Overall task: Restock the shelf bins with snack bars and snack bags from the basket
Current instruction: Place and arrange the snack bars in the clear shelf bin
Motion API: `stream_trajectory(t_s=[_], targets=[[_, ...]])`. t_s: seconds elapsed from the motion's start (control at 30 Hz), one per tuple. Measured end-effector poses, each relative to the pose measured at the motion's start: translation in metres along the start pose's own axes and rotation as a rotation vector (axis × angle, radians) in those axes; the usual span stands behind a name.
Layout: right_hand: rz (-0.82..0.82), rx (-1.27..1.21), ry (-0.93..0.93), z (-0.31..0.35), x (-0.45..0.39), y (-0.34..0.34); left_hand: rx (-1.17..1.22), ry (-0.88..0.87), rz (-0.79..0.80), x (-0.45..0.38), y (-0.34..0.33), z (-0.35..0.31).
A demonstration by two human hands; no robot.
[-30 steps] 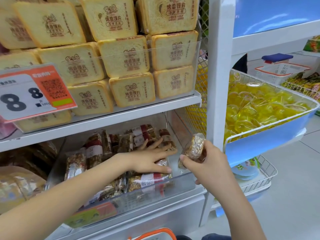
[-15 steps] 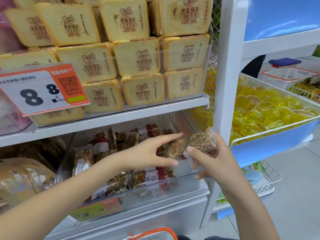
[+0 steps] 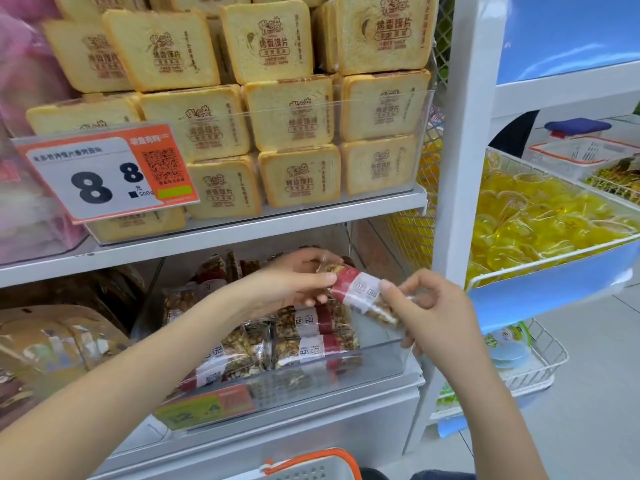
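A nut snack bar (image 3: 360, 292) in clear wrap with a red and white label hangs tilted above the right end of a clear shelf bin (image 3: 377, 358). My left hand (image 3: 294, 282) pinches its upper left end and my right hand (image 3: 429, 303) pinches its lower right end. Several more of the same bars (image 3: 311, 337) lie in the bin below. The basket (image 3: 311, 467), white with an orange rim, shows only its top edge at the bottom of the view.
Toast-slice packs (image 3: 287, 112) fill the shelf above, behind an 8.8 price tag (image 3: 104, 174). A white upright post (image 3: 453, 168) stands right of the bin. Beyond it a wire bin holds yellow jelly cups (image 3: 540, 223). Bagged snacks (image 3: 52, 344) sit at the left.
My left hand rose off the bars in the bin and took the far end of the bar that my right hand carried. The bar turned label side up over the bin's right end.
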State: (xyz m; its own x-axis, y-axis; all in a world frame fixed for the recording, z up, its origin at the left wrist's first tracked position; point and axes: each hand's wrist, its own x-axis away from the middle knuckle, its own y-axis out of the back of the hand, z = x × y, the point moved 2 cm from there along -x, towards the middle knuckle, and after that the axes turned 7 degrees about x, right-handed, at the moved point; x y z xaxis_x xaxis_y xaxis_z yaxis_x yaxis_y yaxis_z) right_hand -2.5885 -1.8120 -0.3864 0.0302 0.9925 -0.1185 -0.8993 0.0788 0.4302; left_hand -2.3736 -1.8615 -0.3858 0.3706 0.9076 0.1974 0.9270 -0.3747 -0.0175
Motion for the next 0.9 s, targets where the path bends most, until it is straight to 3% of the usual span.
stream_trajectory(t_s=[0.1, 0.23, 0.43, 0.53, 0.63, 0.77, 0.9], targets=[[-0.077, 0.272, -0.039, -0.008, -0.001, 0.005, -0.328, 0.023, -0.137, -0.023, -0.011, 0.004], [-0.360, 0.150, -0.089, -0.012, -0.003, 0.021, -0.699, 0.072, -0.159, -0.065, -0.018, 0.012], [-0.300, 0.114, -0.099, -0.009, -0.002, 0.022, -0.852, 0.025, -0.123, -0.083, -0.027, 0.032], [-0.284, 0.114, -0.072, -0.008, -0.002, 0.025, -1.138, -0.037, -0.106, -0.083, -0.033, 0.045], [-0.268, 0.090, -0.057, -0.008, -0.002, 0.024, -1.362, -0.229, -0.144, -0.076, -0.035, 0.037], [-0.246, 0.057, -0.059, -0.007, -0.003, 0.021, -1.455, -0.048, 0.164, -0.059, -0.036, 0.048], [-0.197, 0.059, -0.053, -0.007, -0.003, 0.015, -1.630, 0.144, 0.258, -0.061, -0.042, 0.053]])
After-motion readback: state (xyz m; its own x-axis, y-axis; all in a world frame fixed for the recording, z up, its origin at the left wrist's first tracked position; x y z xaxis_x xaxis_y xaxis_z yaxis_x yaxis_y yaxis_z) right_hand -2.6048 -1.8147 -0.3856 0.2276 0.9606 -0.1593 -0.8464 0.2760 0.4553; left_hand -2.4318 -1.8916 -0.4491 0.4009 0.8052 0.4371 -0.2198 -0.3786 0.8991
